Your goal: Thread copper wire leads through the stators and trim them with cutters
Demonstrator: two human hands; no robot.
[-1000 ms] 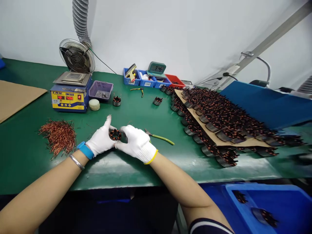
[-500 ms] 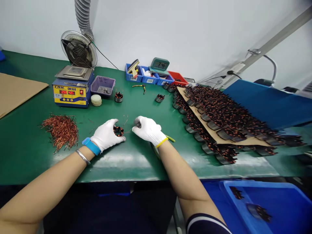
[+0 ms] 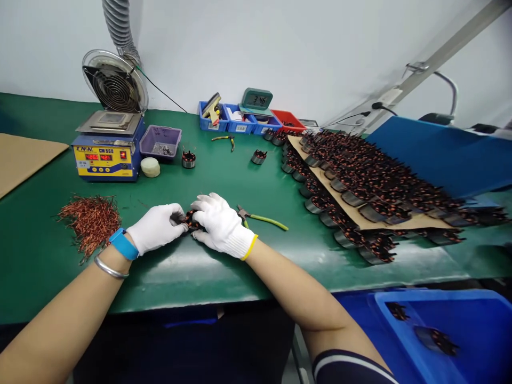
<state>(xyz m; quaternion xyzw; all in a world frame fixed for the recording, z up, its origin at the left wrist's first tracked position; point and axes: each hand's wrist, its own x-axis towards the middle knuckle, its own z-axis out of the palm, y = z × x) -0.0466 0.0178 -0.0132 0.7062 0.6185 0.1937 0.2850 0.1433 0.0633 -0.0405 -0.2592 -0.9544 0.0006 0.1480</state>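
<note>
A small motor stator [image 3: 192, 218] with copper windings sits low over the green table, partly covered by my gloved fingers. From the left, my left hand [image 3: 157, 229] grips its side with thumb and fingertips. My right hand [image 3: 220, 224] is wrapped over its right side, hiding much of it. Just right of that hand lie cutting pliers [image 3: 264, 218] with green handles, their jaws near the glove. A heap of clipped copper wire [image 3: 92, 221] is beside my left wrist.
At the back left stands a solder pot [image 3: 106, 152] by a purple tray [image 3: 160, 141] and a round pale block [image 3: 150, 167]. Single stators [image 3: 189, 159] and small pliers [image 3: 224, 140] lie farther back. Stacked stators [image 3: 360, 176] fill the right side. Blue bin [image 3: 472, 298] below.
My right hand has moved left from the loose wire ends onto the stator. My left hand has shifted its hold to the stator's left side. The green-handled pliers are now uncovered.
</note>
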